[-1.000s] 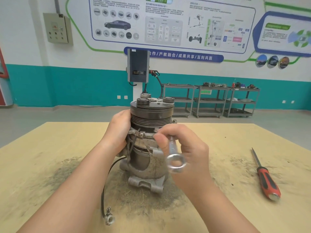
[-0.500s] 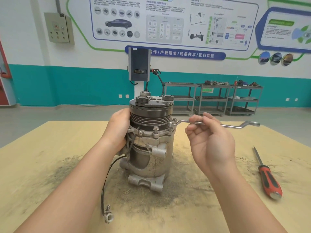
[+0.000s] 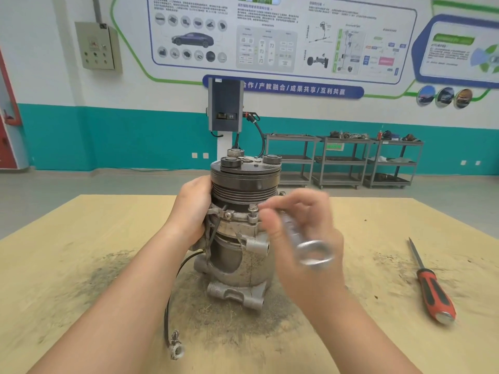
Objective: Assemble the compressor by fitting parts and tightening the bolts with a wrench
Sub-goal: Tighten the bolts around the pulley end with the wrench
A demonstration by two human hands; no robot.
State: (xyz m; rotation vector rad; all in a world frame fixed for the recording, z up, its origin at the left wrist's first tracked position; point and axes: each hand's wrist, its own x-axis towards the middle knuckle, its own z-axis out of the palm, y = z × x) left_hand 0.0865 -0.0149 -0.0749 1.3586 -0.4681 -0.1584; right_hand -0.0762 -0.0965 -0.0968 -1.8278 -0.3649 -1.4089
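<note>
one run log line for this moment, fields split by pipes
step: bolt tightening | left hand: steadies compressor | right hand: grips wrench, blurred, at flange bolt | screwdriver: idle on table

Two bare forearms reach in on either side of the compressor (image 3: 244,230). No sleeves, gloves, watch or rings show. The left hand (image 3: 192,209) is sharp; the right hand (image 3: 302,238) and its fingers (image 3: 272,209) are motion-blurred, nails short and unpainted.

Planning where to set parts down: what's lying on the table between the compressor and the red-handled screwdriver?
Head view: nothing lies there, only bare tan tabletop with dusty grime.
</note>
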